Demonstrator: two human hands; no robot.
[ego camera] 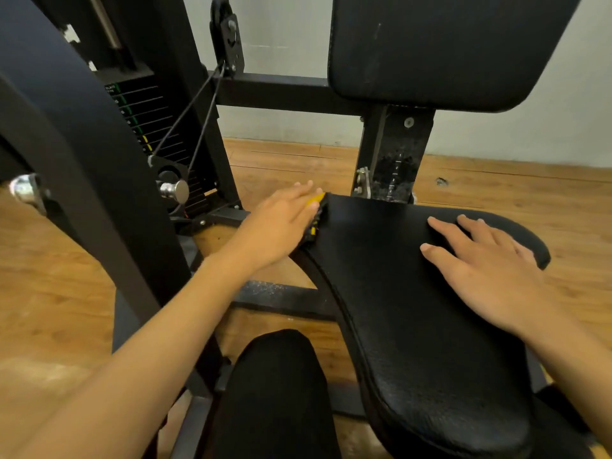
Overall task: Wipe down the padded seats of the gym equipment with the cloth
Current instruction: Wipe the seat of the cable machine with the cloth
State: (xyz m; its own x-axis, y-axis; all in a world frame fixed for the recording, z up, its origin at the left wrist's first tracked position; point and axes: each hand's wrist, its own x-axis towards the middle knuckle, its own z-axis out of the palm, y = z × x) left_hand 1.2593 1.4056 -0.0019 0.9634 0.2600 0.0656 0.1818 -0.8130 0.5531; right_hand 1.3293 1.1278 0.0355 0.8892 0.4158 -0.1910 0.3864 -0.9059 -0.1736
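The left hand (pixel 281 223) presses with straight fingers on the cloth (pixel 314 204), which seems yellow and black and is mostly hidden, at the far left corner of the seat pad (pixel 414 326). The right hand (pixel 490 266) rests flat with fingers spread near the pad's right edge.

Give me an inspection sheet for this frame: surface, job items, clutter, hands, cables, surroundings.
Surface: padded seat, black, textured, no visible debris.
Job's things: cloth, yellow and black, mostly hidden under the left hand at the seat's left rear edge.
Clutter: nothing seen.
Grippers: left hand presses the cloth with straight fingers; right hand rests flat on the seat, fingers spread, holding nothing.
Cables: two black cables run down from the pulley beside the weight stack, away from both hands.
Surroundings: back pad above the seat, wooden floor, pale wall.
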